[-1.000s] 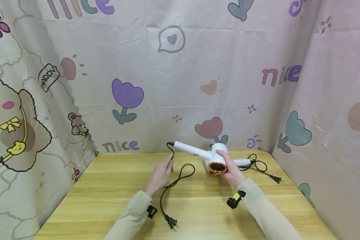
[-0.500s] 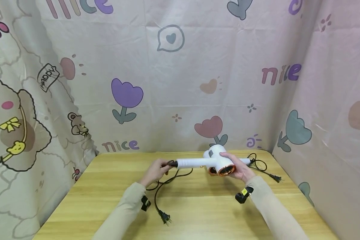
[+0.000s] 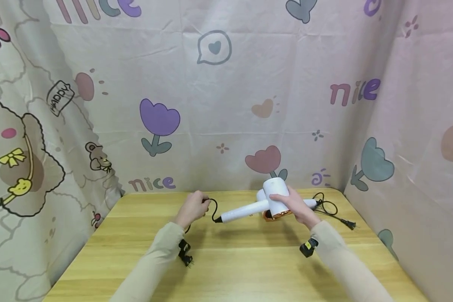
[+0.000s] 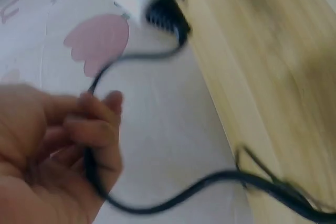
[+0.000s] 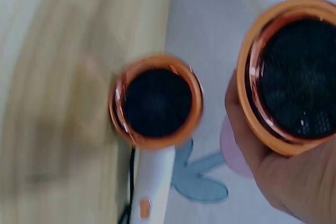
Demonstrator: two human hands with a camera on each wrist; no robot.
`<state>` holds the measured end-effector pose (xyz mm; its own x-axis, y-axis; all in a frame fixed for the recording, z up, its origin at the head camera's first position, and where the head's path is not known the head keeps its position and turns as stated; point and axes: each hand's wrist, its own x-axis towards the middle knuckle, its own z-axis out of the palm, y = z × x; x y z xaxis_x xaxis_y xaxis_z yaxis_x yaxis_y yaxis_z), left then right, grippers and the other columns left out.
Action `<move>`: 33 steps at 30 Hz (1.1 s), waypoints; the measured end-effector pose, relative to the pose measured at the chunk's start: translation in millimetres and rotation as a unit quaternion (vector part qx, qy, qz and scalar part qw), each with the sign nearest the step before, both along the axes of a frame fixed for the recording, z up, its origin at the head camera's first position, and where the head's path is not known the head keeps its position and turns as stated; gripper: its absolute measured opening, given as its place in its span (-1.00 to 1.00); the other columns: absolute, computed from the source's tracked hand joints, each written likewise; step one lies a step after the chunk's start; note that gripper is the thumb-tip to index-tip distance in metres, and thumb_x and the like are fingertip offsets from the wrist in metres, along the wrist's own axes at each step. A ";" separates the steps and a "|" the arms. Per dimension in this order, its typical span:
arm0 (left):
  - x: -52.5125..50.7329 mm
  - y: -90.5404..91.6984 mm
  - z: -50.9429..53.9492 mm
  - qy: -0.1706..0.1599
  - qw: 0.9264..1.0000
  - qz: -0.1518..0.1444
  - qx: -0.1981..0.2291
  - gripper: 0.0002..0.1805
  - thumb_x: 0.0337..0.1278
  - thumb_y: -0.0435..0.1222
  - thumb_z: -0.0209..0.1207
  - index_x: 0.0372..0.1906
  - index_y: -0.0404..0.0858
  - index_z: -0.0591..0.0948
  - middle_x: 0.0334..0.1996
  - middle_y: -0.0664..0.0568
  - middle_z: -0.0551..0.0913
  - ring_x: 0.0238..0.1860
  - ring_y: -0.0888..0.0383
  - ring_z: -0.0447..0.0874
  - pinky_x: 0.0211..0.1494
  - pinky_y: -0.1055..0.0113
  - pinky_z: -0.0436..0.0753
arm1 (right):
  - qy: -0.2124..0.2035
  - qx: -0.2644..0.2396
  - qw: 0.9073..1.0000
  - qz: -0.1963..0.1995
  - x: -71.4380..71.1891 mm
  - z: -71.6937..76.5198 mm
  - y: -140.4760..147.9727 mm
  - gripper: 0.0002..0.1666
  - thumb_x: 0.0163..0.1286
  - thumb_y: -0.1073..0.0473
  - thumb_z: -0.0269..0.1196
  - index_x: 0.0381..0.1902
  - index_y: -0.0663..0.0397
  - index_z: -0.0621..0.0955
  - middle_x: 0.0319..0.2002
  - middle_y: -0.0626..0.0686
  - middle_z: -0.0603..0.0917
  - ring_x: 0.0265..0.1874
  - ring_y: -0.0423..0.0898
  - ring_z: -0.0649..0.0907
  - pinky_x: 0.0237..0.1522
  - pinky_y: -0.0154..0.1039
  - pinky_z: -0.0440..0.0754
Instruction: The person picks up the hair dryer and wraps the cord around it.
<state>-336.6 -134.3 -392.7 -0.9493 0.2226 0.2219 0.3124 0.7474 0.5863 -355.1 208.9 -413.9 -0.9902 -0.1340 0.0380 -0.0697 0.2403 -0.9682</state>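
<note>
My right hand (image 3: 297,206) grips the head of a white hair dryer (image 3: 277,195) above the table, its handle slanting down to the left. In the right wrist view the fingers wrap behind the copper-rimmed end (image 5: 299,77). My left hand (image 3: 191,208) pinches the black cord (image 4: 157,209) between thumb and fingers, a short way from the handle's end. The cord's plug (image 3: 187,259) hangs near the left wrist. Behind the held dryer a second white dryer (image 5: 153,182) lies on the table, its handle pointing right.
The second dryer's looped cord and plug (image 3: 349,224) lie at the right of the wooden table (image 3: 241,268). A patterned cloth (image 3: 211,105) hangs behind the table and at both sides.
The held dryer has tipped so its handle end is lower, and its copper rim now faces down. My left hand has moved left with the cord, and the plug has shifted left with it.
</note>
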 end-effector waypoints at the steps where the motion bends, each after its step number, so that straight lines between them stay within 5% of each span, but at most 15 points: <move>1: 0.8 3.0 -0.6 0.006 1.000 0.013 0.009 -0.68 0.36 -0.38 0.06 -0.53 -0.26 0.67 -0.72 0.05 0.55 -0.73 0.17 0.53 -0.67 0.40 0.47 | 0.007 0.000 1.000 -0.008 0.9 -1.3 -4.4 -0.13 0.26 -0.05 0.35 0.39 0.13 0.25 0.09 0.30 0.54 -0.24 -0.04 0.67 -0.20 -0.18 0.70; 7: 2.8 24.3 -12.7 0.100 0.993 0.054 -0.023 -0.64 0.35 -0.32 0.11 -0.60 -0.31 0.65 -0.81 0.05 0.48 -0.82 0.25 0.36 -0.76 0.48 0.32 | 0.028 -0.019 0.997 -0.064 8.7 -5.9 -28.7 -0.08 0.26 -0.04 0.36 0.43 0.16 0.21 0.20 0.30 0.47 0.01 0.09 0.60 0.04 -0.14 0.62; 13: 8.1 34.8 -26.9 0.153 0.988 0.008 -0.017 -0.72 0.37 -0.42 0.03 0.03 -0.43 0.64 -0.41 -0.16 0.71 -0.73 0.31 0.30 -0.72 0.54 0.34 | -0.024 -0.098 0.988 -0.114 8.2 -4.6 -37.8 -0.06 0.29 -0.09 0.33 0.44 0.16 0.17 0.20 0.25 0.45 0.01 0.03 0.59 0.10 -0.15 0.59; 16: 10.2 35.3 -30.3 0.169 0.986 -0.005 0.009 -0.73 0.36 -0.42 0.08 0.06 -0.37 0.65 -0.43 -0.13 0.72 -0.71 0.34 0.34 -0.69 0.55 0.36 | -0.058 -0.164 0.976 -0.129 5.1 -5.8 -35.6 -0.12 0.31 -0.10 0.30 0.40 0.17 0.19 0.08 0.18 0.51 -0.14 -0.07 0.64 -0.04 -0.23 0.65; 22: 8.7 34.8 -33.0 0.134 0.985 -0.001 0.107 -0.78 0.31 -0.35 0.19 -0.04 -0.31 0.72 -0.56 0.00 0.69 -0.69 0.35 0.48 -0.67 0.54 0.45 | -0.133 -0.284 0.946 -0.084 0.0 -15.5 -31.7 -0.28 0.38 -0.07 0.21 0.28 0.22 0.23 -0.20 0.02 0.60 -0.28 -0.13 0.67 -0.14 -0.24 0.70; 27: 0.4 31.0 -31.4 0.081 0.982 0.007 0.173 -0.80 0.27 -0.25 0.24 -0.14 -0.26 0.77 -0.56 0.03 0.69 -0.68 0.23 0.53 -0.63 0.42 0.54 | -0.186 -0.338 0.922 -0.036 0.0 -21.4 -29.9 -0.29 0.41 -0.09 0.13 0.32 0.16 0.18 -0.18 0.00 0.60 -0.23 -0.12 0.65 -0.10 -0.22 0.68; 33: -7.6 19.3 -23.9 -0.001 0.981 -0.044 0.187 -0.80 0.30 -0.19 0.22 -0.25 -0.20 0.78 -0.54 0.02 0.69 -0.54 0.11 0.59 -0.51 0.36 0.57 | -0.231 -0.380 0.896 -0.002 -0.1 -22.5 -20.0 -0.28 0.41 -0.12 0.13 0.34 0.06 0.15 -0.10 0.01 0.58 -0.18 -0.11 0.64 -0.07 -0.21 0.67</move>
